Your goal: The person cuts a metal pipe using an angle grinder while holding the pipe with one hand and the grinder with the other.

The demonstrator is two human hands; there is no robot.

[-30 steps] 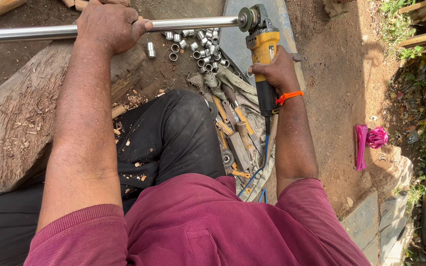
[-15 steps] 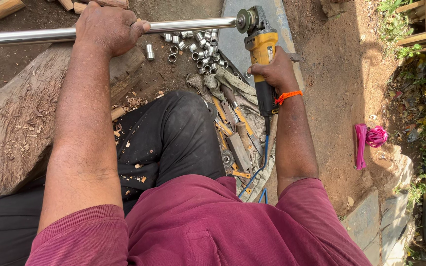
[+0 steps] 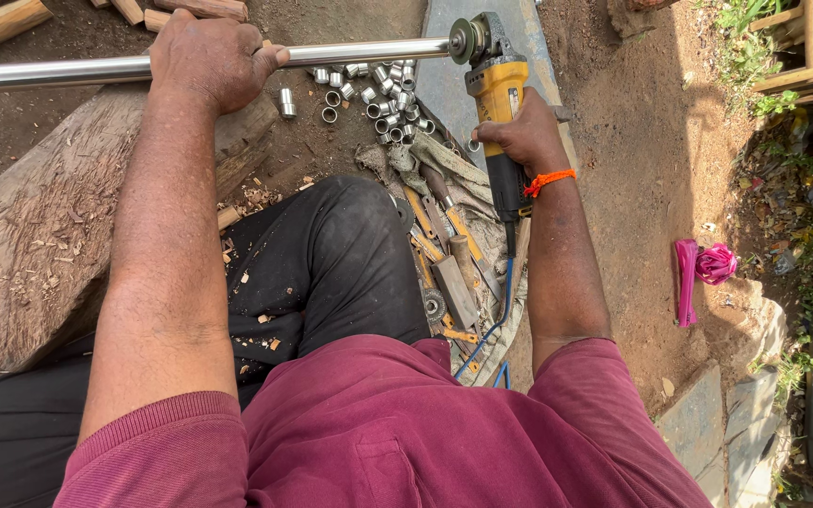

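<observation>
Nearest us, our knee in black trousers (image 3: 331,254) is bent beside the log (image 3: 30,235). Our right hand (image 3: 524,136) grips the yellow grinder (image 3: 499,103), which points away from us, disc at the pipe's end. Our left hand (image 3: 209,56) clasps the pipe (image 3: 359,52), lying left to right. Cut rings (image 3: 378,89) lie beyond.

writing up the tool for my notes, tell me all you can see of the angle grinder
The angle grinder has a yellow body, a black rear handle and a grey metal head with a round disc at its far end. It lies lengthwise away from the person, its disc at the end of the shiny metal pipe. The right hand grips its body; a blue cord trails back from the handle.
</observation>
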